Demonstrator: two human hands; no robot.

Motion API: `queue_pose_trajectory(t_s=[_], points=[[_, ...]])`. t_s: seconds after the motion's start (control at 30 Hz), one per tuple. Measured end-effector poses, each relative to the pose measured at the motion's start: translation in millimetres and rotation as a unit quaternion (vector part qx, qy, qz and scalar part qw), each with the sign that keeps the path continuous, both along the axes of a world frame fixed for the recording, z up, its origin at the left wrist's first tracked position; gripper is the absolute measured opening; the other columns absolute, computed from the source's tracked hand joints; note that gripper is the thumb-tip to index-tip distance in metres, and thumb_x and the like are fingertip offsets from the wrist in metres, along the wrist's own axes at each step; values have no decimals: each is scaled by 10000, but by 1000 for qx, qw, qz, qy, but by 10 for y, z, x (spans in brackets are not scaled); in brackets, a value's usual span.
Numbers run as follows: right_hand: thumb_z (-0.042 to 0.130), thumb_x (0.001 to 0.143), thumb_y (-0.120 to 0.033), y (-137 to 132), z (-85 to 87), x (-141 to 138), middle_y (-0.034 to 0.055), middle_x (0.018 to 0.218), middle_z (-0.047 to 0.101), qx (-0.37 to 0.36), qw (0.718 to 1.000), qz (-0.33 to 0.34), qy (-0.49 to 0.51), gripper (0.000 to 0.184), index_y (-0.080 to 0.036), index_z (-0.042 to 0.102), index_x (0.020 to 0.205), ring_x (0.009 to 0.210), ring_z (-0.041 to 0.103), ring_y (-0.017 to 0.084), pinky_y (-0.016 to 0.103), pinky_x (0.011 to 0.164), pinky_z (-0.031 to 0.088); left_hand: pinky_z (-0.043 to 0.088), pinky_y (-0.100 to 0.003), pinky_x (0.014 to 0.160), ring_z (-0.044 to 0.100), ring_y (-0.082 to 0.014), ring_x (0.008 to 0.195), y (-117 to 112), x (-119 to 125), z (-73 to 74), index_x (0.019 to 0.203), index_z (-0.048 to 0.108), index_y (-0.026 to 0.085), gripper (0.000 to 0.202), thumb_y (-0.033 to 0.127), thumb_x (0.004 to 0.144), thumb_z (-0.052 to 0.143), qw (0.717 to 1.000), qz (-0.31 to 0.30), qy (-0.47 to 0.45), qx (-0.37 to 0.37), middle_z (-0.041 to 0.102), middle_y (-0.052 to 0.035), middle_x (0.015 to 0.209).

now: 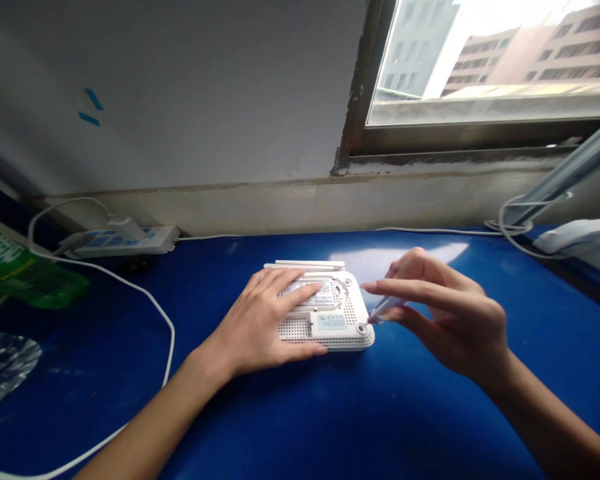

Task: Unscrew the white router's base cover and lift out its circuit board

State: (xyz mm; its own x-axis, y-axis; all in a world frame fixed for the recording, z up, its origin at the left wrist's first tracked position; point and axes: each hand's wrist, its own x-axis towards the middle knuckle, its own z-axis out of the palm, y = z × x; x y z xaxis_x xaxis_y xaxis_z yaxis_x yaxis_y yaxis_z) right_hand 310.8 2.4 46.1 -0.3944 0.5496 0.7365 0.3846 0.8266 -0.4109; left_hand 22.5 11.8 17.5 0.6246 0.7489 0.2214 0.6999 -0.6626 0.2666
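Observation:
A white Wi-Fi router (333,320) lies underside up on the blue table, with vents, labels and round corner recesses showing. My left hand (270,313) holds it from the left, thumb along the near edge and fingers spread over the top. Part of the router is hidden beneath that hand. In my right hand (445,310), thumb and fingers pinch a slim screwdriver (387,305) with a pale, translucent handle. It slants down to the left, its end at the recess in the router's near right corner. Whether the tip sits inside is too small to tell.
A power strip (125,241) with a plug stands at the back left. Its white cable (171,333) curves down the table's left side, near a green bottle (25,270) and clear plastic (5,367). A metal lamp-like arm (555,177) with coiled cable rises at right.

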Motion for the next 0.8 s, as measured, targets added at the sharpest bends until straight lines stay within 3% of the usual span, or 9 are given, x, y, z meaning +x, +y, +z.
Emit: queue_pose_trajectory(t_s=[0.13,0.2,0.3,0.43,0.5,0.57,0.63,0.8], points=[[557,1008,-70,14,12,-6,92,1293,765,-26,999,32,-11,547,-321,635,1488,1158,690,283,469,919,591,352,-635,1230,489,-394,1465,-7,3,-10,1543,580,309,852,738,830,763,1000,2,-6,2,531,-133,1610],[618,974,-42,21,22,-11,66,1245,796,-34,998,48,11,562,-335,663,1452,1128,708,274,456,899,602,342,-638,1236,489,-394,1464,-10,5,-13,1545,576,313,849,733,833,764,1000,3,-6,1,532,-129,1609],[772,894,-64,30,26,-9,36,996,813,-32,998,46,35,499,-330,755,1316,886,707,234,396,741,585,335,-636,1240,485,-391,1468,-15,8,-13,1550,570,315,843,724,838,765,1000,4,-4,-4,528,-129,1613],[854,855,-152,32,6,-2,14,783,671,-7,999,7,36,401,-307,807,1221,733,601,196,353,624,507,339,-638,1235,481,-394,1472,-17,6,-15,1550,569,316,849,726,834,769,1000,5,-3,-7,518,-130,1621],[785,918,-156,28,0,-6,45,879,706,4,1000,4,21,410,-299,772,1302,828,635,217,376,691,536,335,-639,1237,476,-390,1477,-14,2,-21,1557,560,317,848,723,841,764,1000,3,-2,-6,512,-130,1627],[645,990,-103,21,7,-16,88,1120,771,-9,1000,19,-3,485,-299,686,1432,1045,676,258,431,839,574,325,-643,1242,467,-389,1485,-11,-1,-28,1562,553,314,843,723,852,753,1000,1,-1,-4,505,-132,1632],[582,998,-52,11,24,-27,82,1254,780,-33,999,40,-4,553,-317,637,1480,1175,672,272,463,925,586,320,-651,1242,462,-394,1485,-9,-3,-32,1563,552,317,847,734,852,745,1000,1,-3,-3,506,-133,1631],[814,874,-92,1,52,-27,36,966,809,-20,999,48,15,486,-313,760,1304,881,700,227,390,738,597,331,-646,1238,467,-400,1478,-10,-4,-23,1559,560,309,848,733,849,748,1000,-1,-5,-7,508,-138,1627]])
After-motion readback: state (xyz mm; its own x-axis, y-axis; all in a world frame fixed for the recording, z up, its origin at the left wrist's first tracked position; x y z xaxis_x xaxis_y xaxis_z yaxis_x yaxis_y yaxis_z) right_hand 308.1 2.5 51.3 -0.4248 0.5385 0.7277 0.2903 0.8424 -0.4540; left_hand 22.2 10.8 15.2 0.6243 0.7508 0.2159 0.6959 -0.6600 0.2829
